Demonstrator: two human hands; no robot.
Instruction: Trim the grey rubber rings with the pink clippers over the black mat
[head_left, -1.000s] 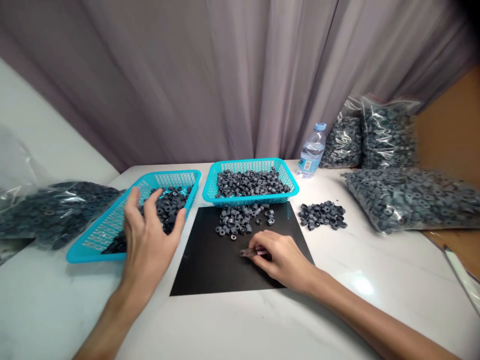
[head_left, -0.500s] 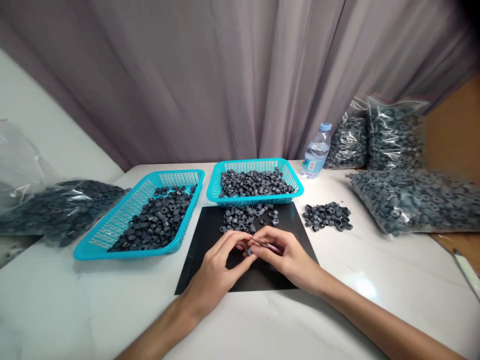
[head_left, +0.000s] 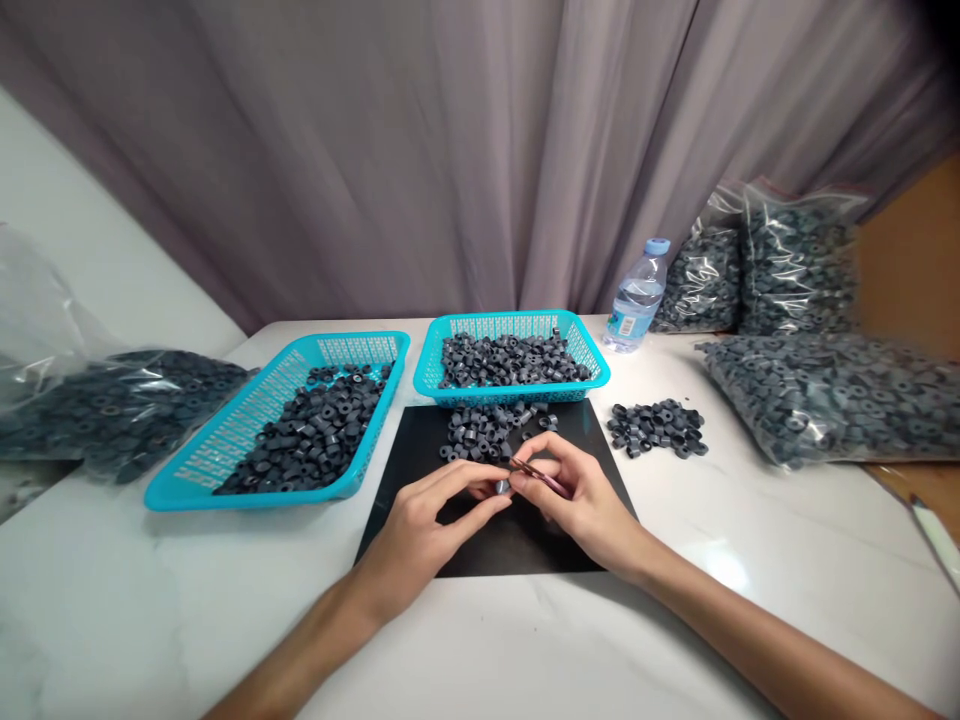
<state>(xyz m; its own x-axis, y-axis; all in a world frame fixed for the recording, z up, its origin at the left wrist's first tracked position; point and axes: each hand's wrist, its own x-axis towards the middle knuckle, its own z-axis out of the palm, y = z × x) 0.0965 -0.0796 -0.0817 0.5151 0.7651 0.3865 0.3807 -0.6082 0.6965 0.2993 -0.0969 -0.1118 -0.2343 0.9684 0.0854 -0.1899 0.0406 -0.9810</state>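
Over the black mat [head_left: 405, 500], my left hand [head_left: 431, 530] pinches a small grey plastic ring [head_left: 502, 487] between thumb and fingers. My right hand [head_left: 589, 505] is closed on slim pinkish metal tweezers [head_left: 541, 474], their tips pointing left, close to the ring. Whether the tips touch the ring I cannot tell. The two hands' fingertips are almost together. Just beyond them a heap of loose grey rings [head_left: 480, 432] covers the back of the mat.
Two blue baskets, one at left [head_left: 172, 496] and one behind the mat [head_left: 510, 400], hold many grey rings. A smaller pile of rings [head_left: 657, 428] lies right of the mat. A water bottle [head_left: 636, 300], bulging bags of rings [head_left: 832, 400] and another bag [head_left: 150, 400] flank the work area.
The ring has turned in my left fingers and shows a lighter face. My right hand has drawn slightly up and right with the tweezers. The whole view has shifted a little.
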